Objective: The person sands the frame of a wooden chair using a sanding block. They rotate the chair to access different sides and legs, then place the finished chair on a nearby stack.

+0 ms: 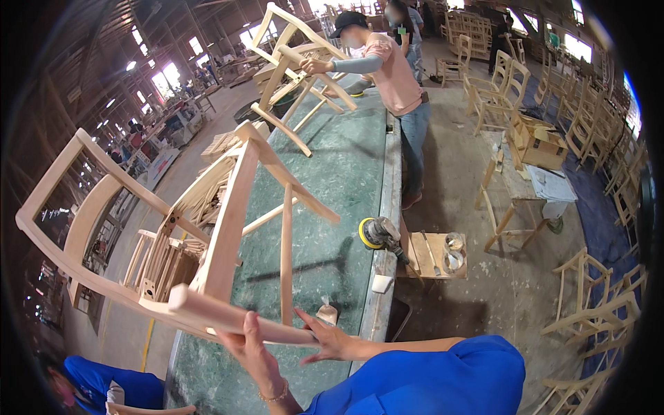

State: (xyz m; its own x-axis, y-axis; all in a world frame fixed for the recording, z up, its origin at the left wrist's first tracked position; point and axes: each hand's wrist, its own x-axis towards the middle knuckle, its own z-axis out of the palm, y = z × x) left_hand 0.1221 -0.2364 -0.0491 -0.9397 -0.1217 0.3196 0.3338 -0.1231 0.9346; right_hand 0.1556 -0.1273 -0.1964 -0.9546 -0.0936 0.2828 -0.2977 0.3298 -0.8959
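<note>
An unpainted wooden chair frame (229,221) is tilted on its side over the green-topped workbench (315,242), its backrest reaching out to the left. My left hand (256,356) grips the near leg from below, with the thumb up along its side. Around the right end of that same leg is my right hand (332,339), thumb above and fingers below, loosely closed on it. Just beyond my right hand, a small clear bag of light-coloured material (327,312) rests on the bench. A sander with a yellow-edged pad (375,234) lies at the bench's right edge.
Across the bench a co-worker (398,72) handles another chair frame (297,76). A person in blue (114,384) is at lower left. Right of the bench are a low board with tools (436,254) and a small table with a cardboard box (536,142). Several chairs (598,315) line the right.
</note>
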